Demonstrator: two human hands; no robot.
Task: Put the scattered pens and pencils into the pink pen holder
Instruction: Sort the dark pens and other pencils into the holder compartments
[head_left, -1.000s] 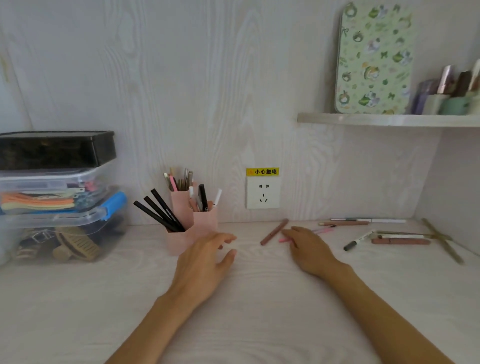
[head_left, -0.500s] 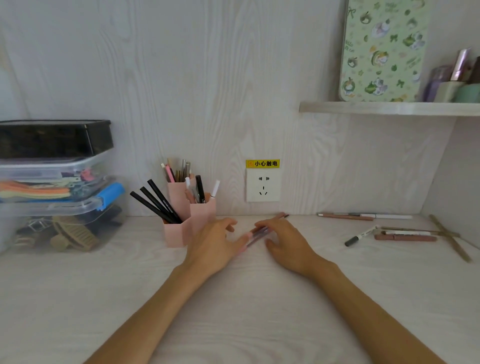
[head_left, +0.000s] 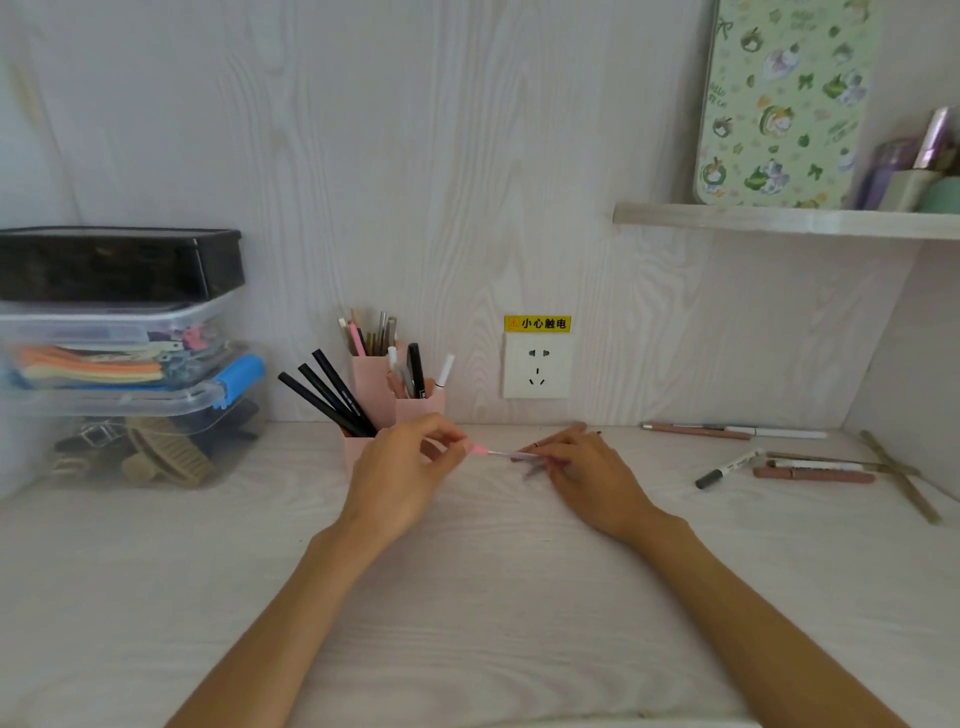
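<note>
A thin pink-and-white pen (head_left: 493, 453) hangs level just above the pale wood-grain worktop (head_left: 467, 597), to the right of the pink plastic pen holder (head_left: 387, 400) and in front of it. The left hand (head_left: 410, 467) pinches the pen's pink end between thumb and curled fingertips, directly in front of the holder. The right hand (head_left: 587, 475), further right of the holder, has its fingers curled round the pen's other end together with a brownish-pink pencil (head_left: 550, 440); how much of that pencil it holds is hidden by the fingers.

The holder stands against the back wall and has stepped compartments: three long black pens (head_left: 324, 397) lean out to the left of its lowest part, and an assortment of pens and pencils stands in the taller ones.

Well to the right of the holder, scattered pens and pencils lie on the worktop: a brown pencil (head_left: 696, 431) and a white pen (head_left: 779, 432) along the wall, a white marker with a dark cap (head_left: 727, 468), a reddish-brown pen (head_left: 813, 474), and two olive sticks (head_left: 901, 478) near the side wall.

Left of the holder sit stacked clear plastic storage boxes (head_left: 130, 395) under a black case (head_left: 119, 265). A white wall socket (head_left: 536, 365) with a yellow warning label is just right of it, above the worktop.
</note>
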